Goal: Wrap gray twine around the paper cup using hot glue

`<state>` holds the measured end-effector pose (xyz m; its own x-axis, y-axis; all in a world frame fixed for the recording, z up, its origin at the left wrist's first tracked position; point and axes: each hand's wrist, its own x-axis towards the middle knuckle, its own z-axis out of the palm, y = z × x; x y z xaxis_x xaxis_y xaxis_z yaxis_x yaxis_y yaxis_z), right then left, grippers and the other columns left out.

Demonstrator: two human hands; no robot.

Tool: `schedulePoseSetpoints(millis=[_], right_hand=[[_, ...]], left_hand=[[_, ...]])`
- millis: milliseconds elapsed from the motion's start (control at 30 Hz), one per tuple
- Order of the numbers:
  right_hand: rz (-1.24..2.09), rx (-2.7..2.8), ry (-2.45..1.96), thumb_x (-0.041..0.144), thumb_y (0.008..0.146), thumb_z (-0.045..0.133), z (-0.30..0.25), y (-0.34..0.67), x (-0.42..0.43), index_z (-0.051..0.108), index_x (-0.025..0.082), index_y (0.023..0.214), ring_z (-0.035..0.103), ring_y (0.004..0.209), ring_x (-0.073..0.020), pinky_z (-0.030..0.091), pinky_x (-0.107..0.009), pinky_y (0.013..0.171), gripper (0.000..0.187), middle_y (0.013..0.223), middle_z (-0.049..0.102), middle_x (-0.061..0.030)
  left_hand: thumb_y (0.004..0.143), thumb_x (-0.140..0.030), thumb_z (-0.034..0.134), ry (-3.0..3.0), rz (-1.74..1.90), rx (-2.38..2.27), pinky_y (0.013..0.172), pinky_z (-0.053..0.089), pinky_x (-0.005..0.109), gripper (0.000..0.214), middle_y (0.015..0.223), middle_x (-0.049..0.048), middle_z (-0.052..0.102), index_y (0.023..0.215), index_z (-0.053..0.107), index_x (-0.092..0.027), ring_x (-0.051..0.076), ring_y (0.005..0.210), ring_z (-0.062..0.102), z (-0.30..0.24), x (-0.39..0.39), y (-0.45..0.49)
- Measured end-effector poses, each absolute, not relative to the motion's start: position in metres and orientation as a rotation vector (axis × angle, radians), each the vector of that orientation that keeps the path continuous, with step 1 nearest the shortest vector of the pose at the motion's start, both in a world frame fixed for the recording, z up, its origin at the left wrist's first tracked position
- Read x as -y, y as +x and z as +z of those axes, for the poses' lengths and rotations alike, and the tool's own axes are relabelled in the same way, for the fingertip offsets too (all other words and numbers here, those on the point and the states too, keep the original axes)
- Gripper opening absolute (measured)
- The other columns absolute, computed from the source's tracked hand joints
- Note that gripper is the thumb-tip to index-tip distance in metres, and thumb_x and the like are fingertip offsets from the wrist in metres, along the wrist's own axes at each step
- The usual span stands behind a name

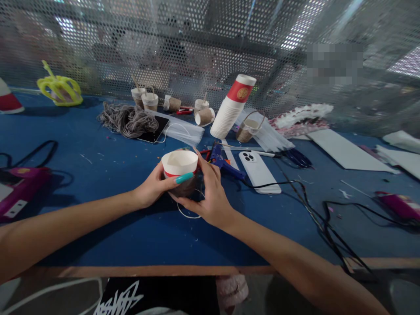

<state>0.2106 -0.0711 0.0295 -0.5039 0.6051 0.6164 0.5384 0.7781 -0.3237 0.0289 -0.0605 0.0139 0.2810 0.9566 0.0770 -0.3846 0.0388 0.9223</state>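
A small white paper cup (180, 162) with a red band and a string-wrapped lower part stands on the blue table (98, 175) in front of me. My left hand (154, 189) grips its left side, thumb across the red band. My right hand (208, 192) wraps around its right side and bottom, fingers curled against the wrapped part. A loop of thin string (187, 214) hangs below the cup. A blue glue gun (223, 162) lies just right of my right hand.
A white phone (260, 171) lies right of the glue gun, with black cables (315, 210) trailing right. A leaning stack of paper cups (231, 108), finished wrapped cups (149, 99), a hank of grey cord (128, 119) and a dark phone (154, 131) sit behind. Purple devices (16, 190) flank both sides.
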Motion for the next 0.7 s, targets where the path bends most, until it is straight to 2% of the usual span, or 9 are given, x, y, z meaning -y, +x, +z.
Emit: schedulePoseSetpoints(millis=[233,400,700], right_hand=[[0.282,2.215,-0.885,0.052,0.087,0.064,0.031,0.214,0.073,0.003,0.031,0.158,0.047,0.134,-0.0348,0.046,-0.058,0.107,0.095,0.160,0.036,-0.0116],[0.270,2.198,-0.857,0.051,0.088,0.062,0.034,0.216,0.073,0.003,0.031,0.158,0.045,0.137,-0.0348,0.043,-0.058,0.109,0.093,0.161,0.033,-0.0118],[0.121,2.174,-0.779,0.052,0.081,0.073,0.040,0.221,0.063,0.004,0.031,0.155,0.040,0.144,-0.0363,0.036,-0.061,0.113,0.104,0.156,0.041,-0.0145]], left_hand=[[0.064,-0.047,0.086,0.976,1.111,-0.680,0.111,0.046,0.054,0.085,0.136,0.0140,0.061,0.135,0.047,-0.023,0.038,0.131,0.055,0.009,0.058,0.023],[0.062,-0.050,0.088,0.935,1.139,-0.638,0.104,0.053,0.050,0.079,0.128,0.0137,0.067,0.128,0.055,-0.020,0.036,0.122,0.062,0.012,0.056,0.023],[0.064,-0.060,0.083,0.932,1.021,-0.581,0.092,0.058,0.048,0.069,0.113,0.0119,0.074,0.118,0.063,-0.021,0.035,0.111,0.069,0.012,0.053,0.020]])
